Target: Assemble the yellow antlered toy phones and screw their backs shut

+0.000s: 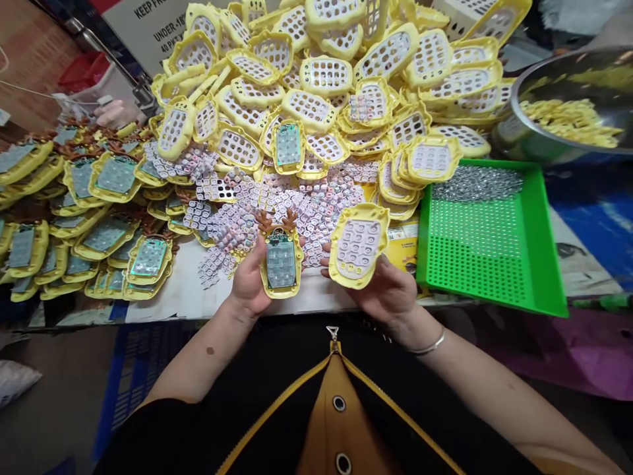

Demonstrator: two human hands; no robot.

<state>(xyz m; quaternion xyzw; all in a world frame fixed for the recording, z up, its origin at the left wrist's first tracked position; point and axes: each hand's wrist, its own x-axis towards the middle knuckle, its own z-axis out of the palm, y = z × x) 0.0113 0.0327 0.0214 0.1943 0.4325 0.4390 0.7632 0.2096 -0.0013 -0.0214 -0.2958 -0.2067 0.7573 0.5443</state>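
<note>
My left hand point(250, 280) grips a yellow toy phone half point(281, 260) by its side; brown antlers stick up from its top and a circuit board under a translucent keypad shows inside. In my right hand point(388, 290) rests a yellow front shell point(359, 245), inner side up, with a white button pad seated in it. The two halves are held apart, side by side above the table's front edge. Just beyond them lies a heap of loose white button pads point(277, 204). Fingers behind both pieces are partly hidden.
Antlered halves with boards point(116, 175) are piled at left. Empty yellow shells point(326, 76) form a high heap at the back. A green perforated tray point(475, 251) holds small screws point(477, 183). Behind it stands a metal bowl point(519, 99) of small yellow parts.
</note>
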